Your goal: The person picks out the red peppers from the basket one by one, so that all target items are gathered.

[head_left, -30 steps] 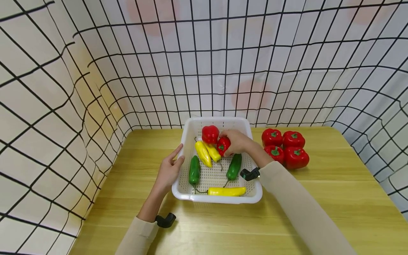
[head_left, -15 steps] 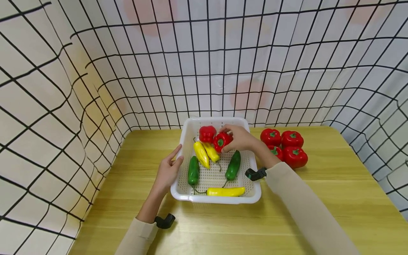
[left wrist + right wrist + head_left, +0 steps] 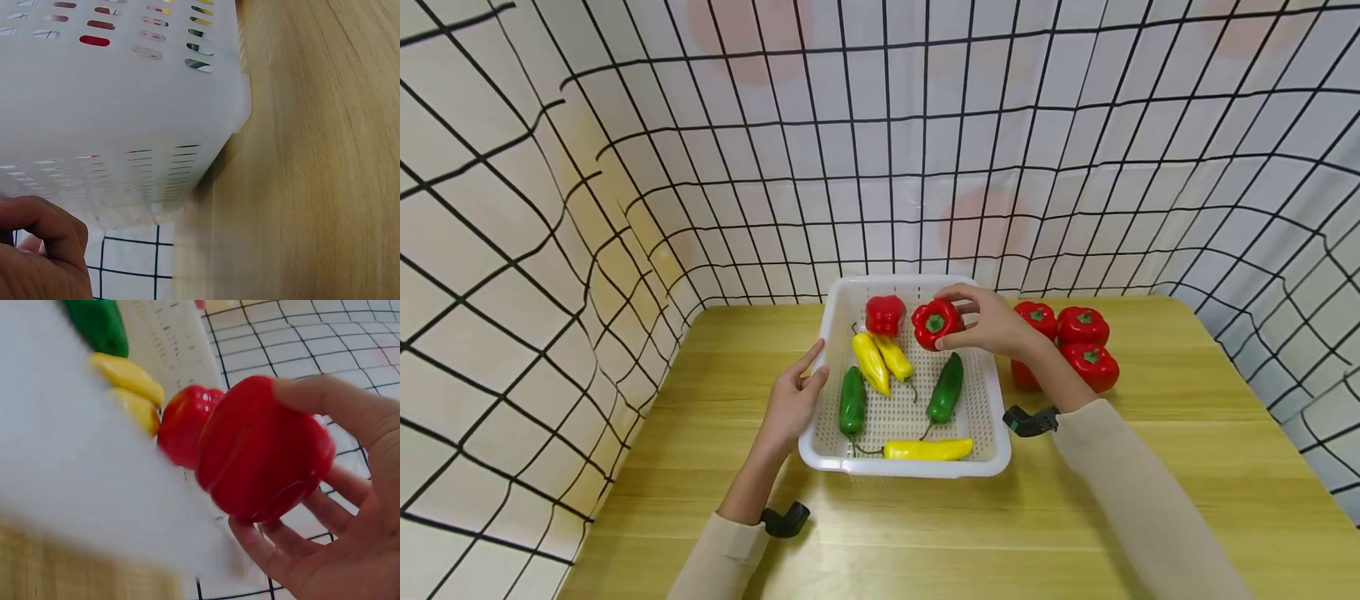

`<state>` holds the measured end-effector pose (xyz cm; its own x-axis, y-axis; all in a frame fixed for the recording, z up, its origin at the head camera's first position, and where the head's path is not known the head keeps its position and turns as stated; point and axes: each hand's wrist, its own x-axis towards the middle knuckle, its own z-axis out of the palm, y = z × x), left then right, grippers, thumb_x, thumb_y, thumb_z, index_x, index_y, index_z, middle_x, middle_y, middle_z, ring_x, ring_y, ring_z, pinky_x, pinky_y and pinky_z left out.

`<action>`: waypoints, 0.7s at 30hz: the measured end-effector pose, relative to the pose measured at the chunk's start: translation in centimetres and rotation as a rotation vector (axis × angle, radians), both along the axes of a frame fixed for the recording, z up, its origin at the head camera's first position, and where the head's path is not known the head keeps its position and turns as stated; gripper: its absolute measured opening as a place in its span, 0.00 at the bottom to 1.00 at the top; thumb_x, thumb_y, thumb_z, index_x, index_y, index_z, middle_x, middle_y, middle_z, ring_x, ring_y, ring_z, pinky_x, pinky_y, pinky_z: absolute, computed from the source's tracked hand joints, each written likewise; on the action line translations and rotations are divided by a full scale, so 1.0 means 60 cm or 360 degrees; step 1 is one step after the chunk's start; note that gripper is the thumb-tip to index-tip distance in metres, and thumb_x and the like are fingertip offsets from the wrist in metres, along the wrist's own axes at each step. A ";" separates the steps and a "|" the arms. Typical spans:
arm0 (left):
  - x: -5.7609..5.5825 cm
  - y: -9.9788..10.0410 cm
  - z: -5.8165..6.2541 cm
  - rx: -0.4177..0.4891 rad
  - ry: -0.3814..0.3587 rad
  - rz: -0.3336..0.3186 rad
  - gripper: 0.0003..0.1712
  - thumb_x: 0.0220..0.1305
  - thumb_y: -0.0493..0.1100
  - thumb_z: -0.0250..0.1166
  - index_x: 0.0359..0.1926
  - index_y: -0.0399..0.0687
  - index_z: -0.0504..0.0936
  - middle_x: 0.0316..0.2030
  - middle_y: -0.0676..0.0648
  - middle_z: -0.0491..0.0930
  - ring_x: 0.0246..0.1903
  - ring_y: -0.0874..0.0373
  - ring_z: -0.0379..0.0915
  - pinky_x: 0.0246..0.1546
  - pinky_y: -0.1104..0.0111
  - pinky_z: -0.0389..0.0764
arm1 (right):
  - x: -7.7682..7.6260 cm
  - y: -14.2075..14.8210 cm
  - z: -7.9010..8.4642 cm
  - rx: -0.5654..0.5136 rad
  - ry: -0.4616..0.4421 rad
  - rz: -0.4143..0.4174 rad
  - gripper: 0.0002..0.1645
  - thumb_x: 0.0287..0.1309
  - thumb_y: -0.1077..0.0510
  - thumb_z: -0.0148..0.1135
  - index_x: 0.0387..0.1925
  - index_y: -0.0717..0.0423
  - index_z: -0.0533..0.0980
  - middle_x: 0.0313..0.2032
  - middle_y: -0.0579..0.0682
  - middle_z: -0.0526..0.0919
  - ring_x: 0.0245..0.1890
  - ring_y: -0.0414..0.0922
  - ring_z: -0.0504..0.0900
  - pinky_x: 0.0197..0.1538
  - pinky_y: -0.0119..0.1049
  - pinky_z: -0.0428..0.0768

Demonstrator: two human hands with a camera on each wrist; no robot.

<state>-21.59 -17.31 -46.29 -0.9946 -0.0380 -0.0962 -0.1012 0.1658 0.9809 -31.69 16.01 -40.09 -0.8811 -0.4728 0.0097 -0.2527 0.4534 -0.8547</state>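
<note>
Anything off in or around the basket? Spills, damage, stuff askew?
Nothing stands out: no visible spill or damage. The white basket sits upright; the right hand grips one red pepper.

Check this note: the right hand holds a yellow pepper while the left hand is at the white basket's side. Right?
No: the pepper in the right hand is red, not yellow, as the head view shows. The left hand is indeed at the side of the white basket.
</note>
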 end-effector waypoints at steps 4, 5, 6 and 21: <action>0.000 0.001 -0.001 -0.0005 0.0010 -0.0002 0.28 0.79 0.50 0.57 0.75 0.77 0.67 0.39 0.25 0.84 0.39 0.35 0.87 0.35 0.50 0.91 | 0.012 0.020 0.003 -0.0067 -0.0024 -0.0075 0.47 0.49 0.55 0.82 0.70 0.50 0.69 0.68 0.53 0.74 0.70 0.60 0.70 0.62 0.56 0.83; 0.000 0.001 -0.001 -0.0007 0.0006 0.0002 0.28 0.79 0.50 0.57 0.75 0.78 0.67 0.38 0.25 0.84 0.38 0.35 0.87 0.35 0.51 0.91 | 0.015 0.024 0.003 -0.0081 -0.0029 -0.0095 0.47 0.49 0.55 0.82 0.70 0.50 0.69 0.68 0.52 0.74 0.70 0.60 0.69 0.62 0.56 0.83; 0.000 0.000 -0.001 -0.0013 0.0004 0.0002 0.28 0.79 0.50 0.57 0.74 0.78 0.67 0.37 0.25 0.83 0.38 0.35 0.87 0.35 0.51 0.91 | 0.018 0.029 0.003 -0.0099 -0.0037 -0.0108 0.47 0.50 0.55 0.81 0.70 0.50 0.69 0.69 0.53 0.73 0.71 0.61 0.69 0.62 0.56 0.83; 0.000 -0.002 -0.004 -0.0002 -0.0023 0.0004 0.28 0.78 0.51 0.58 0.74 0.80 0.68 0.37 0.24 0.84 0.38 0.36 0.87 0.35 0.50 0.90 | 0.076 0.093 0.002 -0.0263 0.0043 -0.0163 0.47 0.53 0.56 0.80 0.73 0.50 0.67 0.68 0.54 0.74 0.67 0.57 0.74 0.57 0.34 0.85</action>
